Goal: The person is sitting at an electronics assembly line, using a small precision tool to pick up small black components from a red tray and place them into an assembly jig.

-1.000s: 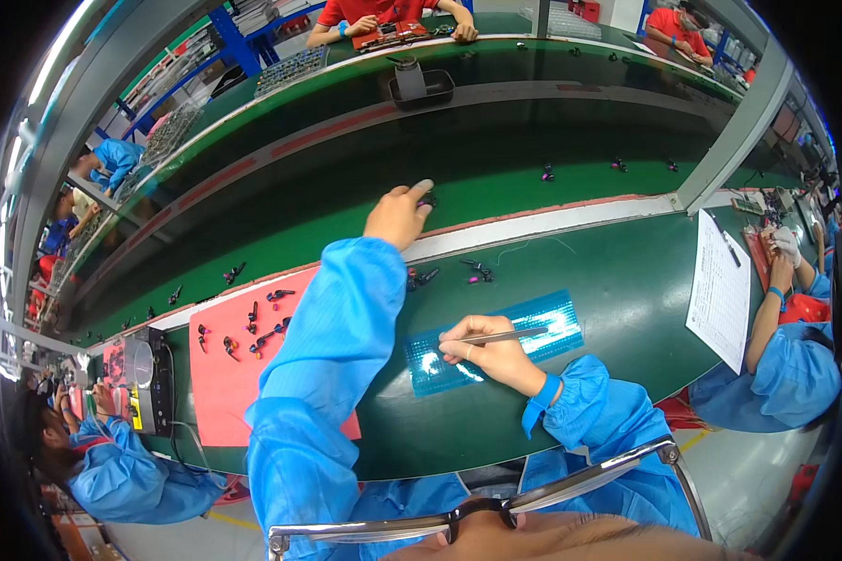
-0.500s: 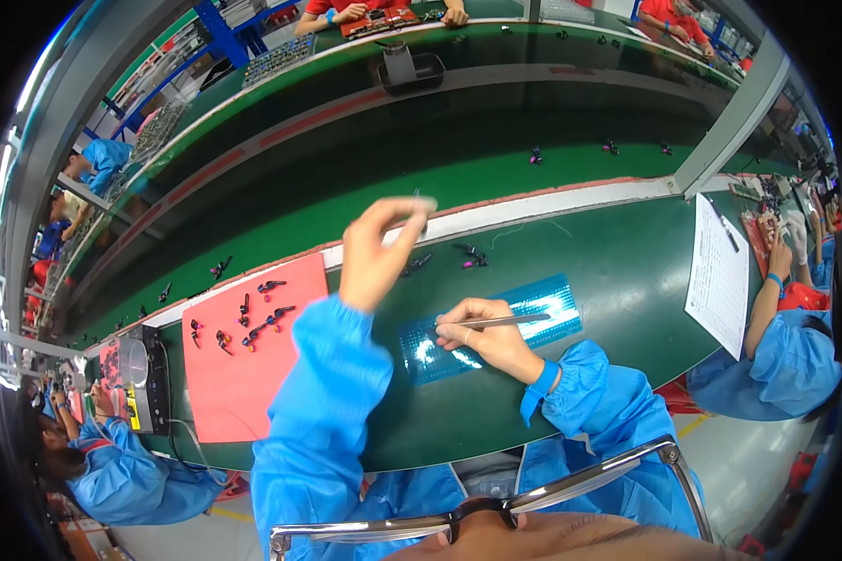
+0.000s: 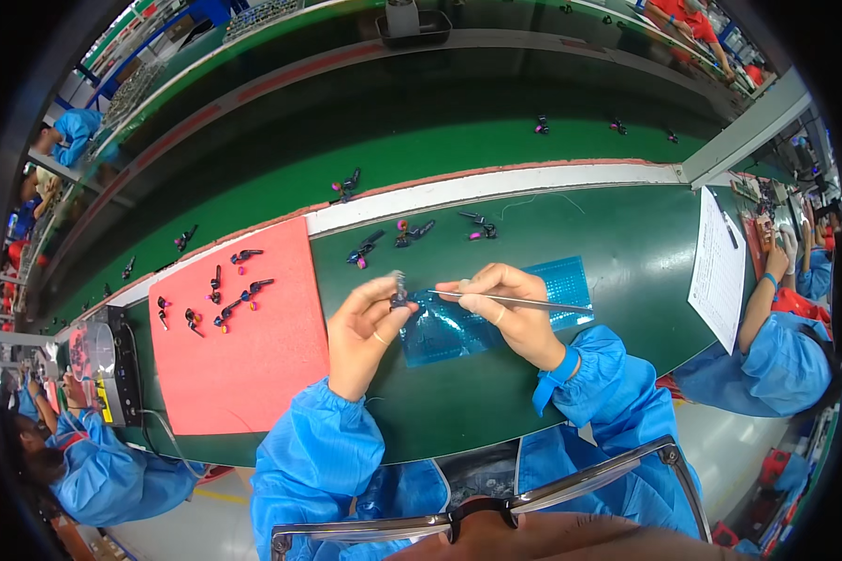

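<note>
My left hand (image 3: pixel 360 337) pinches a small dark part (image 3: pixel 399 297) between thumb and fingertips, above the left end of a shiny blue gridded sheet (image 3: pixel 566 280). In my right hand (image 3: pixel 519 323) is a pair of slim metal tweezers (image 3: pixel 561 306), the tip pointing left toward that part. Whether tip and part touch is too small to tell. A blue band (image 3: pixel 558 379) circles my right wrist. Beyond my hands, several small dark parts with pink or orange ends, one of them a dark part (image 3: pixel 478 225), lie along the bench's far side.
On the left a pink mat (image 3: pixel 243 383) bears several similar parts. A black box-shaped device (image 3: pixel 120 374) stands past it. The green belt (image 3: pixel 458 154) runs behind a white rail (image 3: pixel 496 187). At right lie a paper sheet (image 3: pixel 716 276) and pen (image 3: pixel 731 232); a co-worker's arm (image 3: pixel 756 304) is beyond.
My left hand has come back from the far rail toward my right hand and now pinches a part. The tweezers have risen slightly off the sheet's middle. The whole view has shifted.
</note>
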Demonstrator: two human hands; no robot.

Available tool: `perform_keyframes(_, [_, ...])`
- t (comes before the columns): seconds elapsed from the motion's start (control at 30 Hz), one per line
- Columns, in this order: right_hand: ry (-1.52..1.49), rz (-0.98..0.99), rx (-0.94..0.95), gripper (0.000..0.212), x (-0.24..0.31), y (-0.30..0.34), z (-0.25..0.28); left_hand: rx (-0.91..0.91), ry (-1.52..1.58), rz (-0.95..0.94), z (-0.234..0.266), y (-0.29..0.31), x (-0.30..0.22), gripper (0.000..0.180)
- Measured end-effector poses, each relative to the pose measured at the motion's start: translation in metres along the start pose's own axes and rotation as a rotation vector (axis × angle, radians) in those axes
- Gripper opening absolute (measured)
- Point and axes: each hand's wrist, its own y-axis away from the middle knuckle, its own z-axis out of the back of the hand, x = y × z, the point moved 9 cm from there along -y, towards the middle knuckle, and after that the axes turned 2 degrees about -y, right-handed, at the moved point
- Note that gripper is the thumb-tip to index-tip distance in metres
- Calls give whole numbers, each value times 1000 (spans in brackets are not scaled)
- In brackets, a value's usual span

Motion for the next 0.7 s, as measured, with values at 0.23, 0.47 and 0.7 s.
perform_keyframes(0.23, [-18, 20, 21, 4, 1, 1, -2, 123, -69, 42, -16, 7, 6, 34])
perform_keyframes(0.47, [7, 44, 55, 5, 4, 1, -6, 142, -79, 97, -19, 9, 7, 34])
perform_keyframes(0.7, [33, 33, 46, 5, 3, 2, -4, 141, -84, 112, -20, 9, 10, 33])
